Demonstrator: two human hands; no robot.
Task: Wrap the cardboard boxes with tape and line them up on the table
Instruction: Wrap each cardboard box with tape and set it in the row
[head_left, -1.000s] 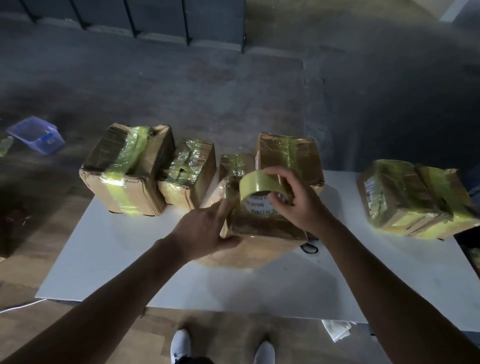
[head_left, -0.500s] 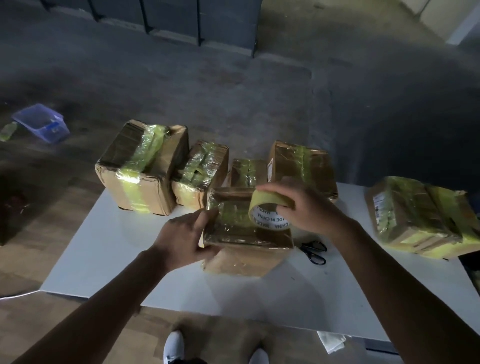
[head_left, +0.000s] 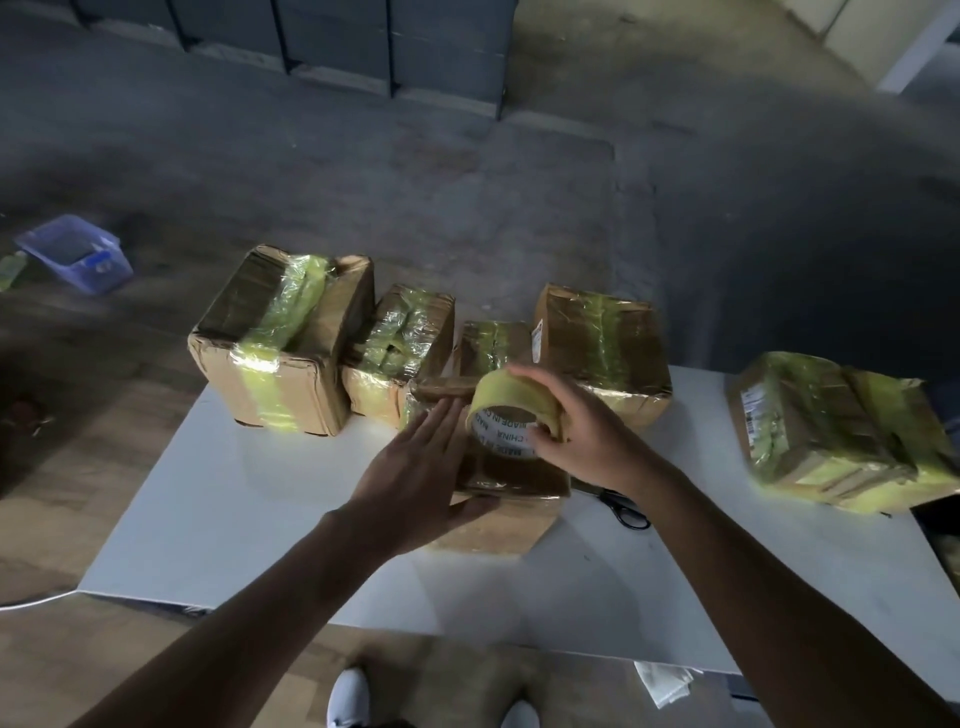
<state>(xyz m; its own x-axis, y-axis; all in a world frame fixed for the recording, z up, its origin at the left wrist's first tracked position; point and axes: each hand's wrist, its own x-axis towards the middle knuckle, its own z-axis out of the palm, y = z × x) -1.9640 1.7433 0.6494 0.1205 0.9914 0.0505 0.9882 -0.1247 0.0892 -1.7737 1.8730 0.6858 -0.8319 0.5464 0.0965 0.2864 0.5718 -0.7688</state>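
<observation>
Dim floor, white table (head_left: 234, 519): left hand (head_left: 415, 478) flat against box (head_left: 498, 525); right hand (head_left: 582, 436) grip curled round tape roll (head_left: 514, 400).

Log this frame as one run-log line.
phase: taping | left hand: flat on cardboard box | right hand: grips tape roll over cardboard box | scissors: on table

Far edge of the table (head_left: 218, 519): row of four taped boxes (head_left: 280, 343), close-packed, no passage between. Right edge: wrapped pile (head_left: 831, 431). Centre: one box (head_left: 498, 519), scissors (head_left: 626, 512) just beside. Open room: near-left corner, near edge, gap between row and pile.
</observation>
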